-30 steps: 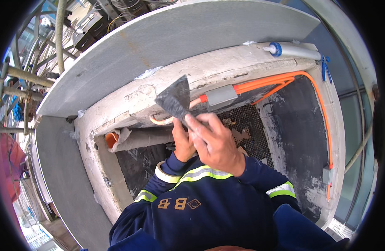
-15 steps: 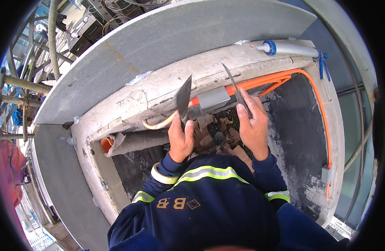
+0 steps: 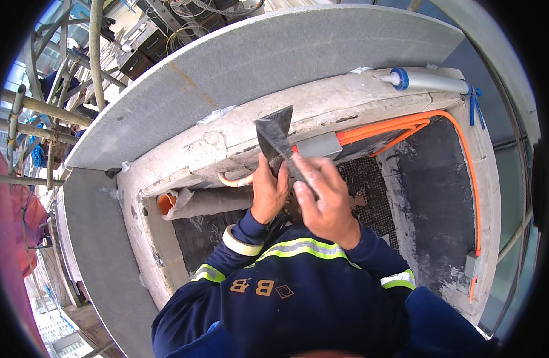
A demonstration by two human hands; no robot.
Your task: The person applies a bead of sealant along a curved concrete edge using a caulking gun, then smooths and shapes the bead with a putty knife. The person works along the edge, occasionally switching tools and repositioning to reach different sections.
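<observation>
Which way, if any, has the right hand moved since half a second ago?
Yes: the right hand moved left, toward the left hand, judged against the grey box.

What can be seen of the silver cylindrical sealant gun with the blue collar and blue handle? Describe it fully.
The silver cylindrical sealant gun has a smooth, metallic-looking barrel, a blue collar and pale nozzle at its left end, and a blue handle at its right. It lies on its side on the pale, rough concrete ledge, handle pointing toward the picture's lower edge. It rests there unheld; its contents cannot be seen.
</observation>
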